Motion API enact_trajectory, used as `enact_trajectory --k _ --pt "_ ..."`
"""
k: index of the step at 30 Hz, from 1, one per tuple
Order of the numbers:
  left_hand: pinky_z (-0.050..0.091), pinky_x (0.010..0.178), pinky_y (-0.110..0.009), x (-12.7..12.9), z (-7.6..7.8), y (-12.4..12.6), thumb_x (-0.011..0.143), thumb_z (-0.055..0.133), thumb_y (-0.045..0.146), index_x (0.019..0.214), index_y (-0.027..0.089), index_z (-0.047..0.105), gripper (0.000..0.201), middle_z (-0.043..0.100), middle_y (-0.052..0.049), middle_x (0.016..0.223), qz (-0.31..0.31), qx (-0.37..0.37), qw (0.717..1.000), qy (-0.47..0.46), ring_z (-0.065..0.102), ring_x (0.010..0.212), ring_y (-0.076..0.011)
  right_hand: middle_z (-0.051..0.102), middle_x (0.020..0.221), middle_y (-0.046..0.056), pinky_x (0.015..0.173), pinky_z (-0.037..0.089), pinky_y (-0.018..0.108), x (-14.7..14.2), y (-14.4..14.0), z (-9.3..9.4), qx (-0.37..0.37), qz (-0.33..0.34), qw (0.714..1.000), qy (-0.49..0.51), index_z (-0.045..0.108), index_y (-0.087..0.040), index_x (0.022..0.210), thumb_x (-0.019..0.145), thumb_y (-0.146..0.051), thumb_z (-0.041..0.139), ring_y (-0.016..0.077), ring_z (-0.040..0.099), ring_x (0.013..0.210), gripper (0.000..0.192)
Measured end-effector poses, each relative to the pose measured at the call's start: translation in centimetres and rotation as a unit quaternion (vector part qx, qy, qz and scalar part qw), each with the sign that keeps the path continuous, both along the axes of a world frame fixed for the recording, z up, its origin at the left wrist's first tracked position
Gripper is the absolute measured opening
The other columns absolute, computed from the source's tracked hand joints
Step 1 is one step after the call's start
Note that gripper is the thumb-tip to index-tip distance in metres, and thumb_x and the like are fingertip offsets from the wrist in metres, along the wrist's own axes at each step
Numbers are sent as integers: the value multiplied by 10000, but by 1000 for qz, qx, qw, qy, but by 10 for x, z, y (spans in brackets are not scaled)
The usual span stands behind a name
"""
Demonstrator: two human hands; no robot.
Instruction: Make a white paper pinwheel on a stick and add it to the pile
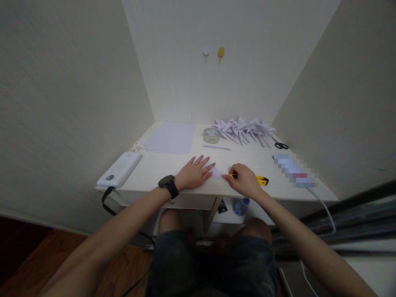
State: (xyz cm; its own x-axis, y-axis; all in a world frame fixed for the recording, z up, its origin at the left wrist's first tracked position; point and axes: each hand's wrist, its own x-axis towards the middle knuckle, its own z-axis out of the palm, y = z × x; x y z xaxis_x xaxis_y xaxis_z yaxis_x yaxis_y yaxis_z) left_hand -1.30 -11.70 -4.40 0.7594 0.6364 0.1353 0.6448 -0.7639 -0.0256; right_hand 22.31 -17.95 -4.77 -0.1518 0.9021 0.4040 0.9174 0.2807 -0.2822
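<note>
My left hand (195, 172) lies flat with fingers spread, pressing a folded piece of white paper (218, 172) onto the white table near its front edge. The paper narrows to a point on the right. At that point my right hand (243, 178) is closed, its thumb and curled fingers together on the tip of the paper. A yellow and black utility knife (262, 180) lies under and behind my right hand. Its middle is hidden by the hand.
Behind my hands are a thin white paper stick (216, 147), a tape roll (211, 135), a paper sheet (171, 138) and a pile of folded paper pinwheels (244, 130). Black-handled scissors (281, 145) and a blurred-out device (293, 170) lie right. A white power bank (120, 169) sits left.
</note>
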Motion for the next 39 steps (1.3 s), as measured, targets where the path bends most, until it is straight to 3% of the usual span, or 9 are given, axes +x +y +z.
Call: enact_trajectory --k 7,13,26,32,39 --pt "202 1180 -501 0 0 -1 1035 180 474 1526 232 330 568 277 -144 1598 -14 15 1000 7 239 1481 -304 664 897 80 800 445 345 20 -2 -1 24 125 991 25 633 -189 902 905 -357 619 228 588 872 169" --pt "220 1173 -491 -1 -1 0 1037 180 467 1522 249 339 554 286 -129 1598 -13 20 1000 -1 281 1467 -292 684 923 71 811 452 363 25 -5 -2 12 111 993 27 678 -210 915 875 -292 654 236 594 886 94" --pt "219 1174 -498 -1 0 -1 1039 192 461 1521 247 339 548 285 -131 1598 -9 14 1000 -4 274 1471 -291 669 948 87 844 468 405 31 -7 -7 12 159 985 71 670 -203 975 865 -193 628 246 585 925 118" --pt "214 1179 -483 -2 -4 1 1041 190 443 1523 265 333 534 293 -103 1600 -11 14 1000 -9 274 1471 -271 667 937 75 841 463 391 36 1 -4 -4 193 977 90 673 -216 971 832 -118 628 239 589 925 175" --pt "209 1176 -489 -2 -3 1 1040 181 439 1524 261 326 537 287 -111 1602 -13 14 1000 -6 276 1470 -275 664 918 67 827 463 385 41 13 -2 -28 207 973 97 686 -221 967 836 -167 671 233 597 912 143"
